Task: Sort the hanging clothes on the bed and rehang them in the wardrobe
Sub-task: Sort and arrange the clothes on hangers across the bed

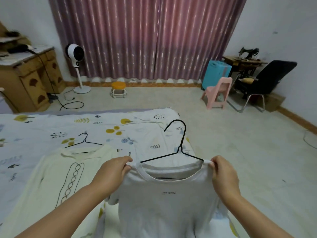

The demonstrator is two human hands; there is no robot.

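I see left hand (114,169) and right hand (223,170) fingers pinching the white cotton T-shirt (164,203) shoulders, likely seating it squarely on the black wire hanger (178,150).

Home bedroom. Bed (51,131) with leaf-print sheet filled lower left of frame; pink curtains (145,36) hung at top centre; wooden dresser (30,78) upper left; treadle sewing machine (247,55) upper right.

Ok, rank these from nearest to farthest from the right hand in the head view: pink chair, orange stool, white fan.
From the right hand, which pinches the shirt's shoulder:
1. Pink chair, ahead on the floor, about in line with the hand.
2. Orange stool, far left, by the curtain.
3. White fan, farther left still.
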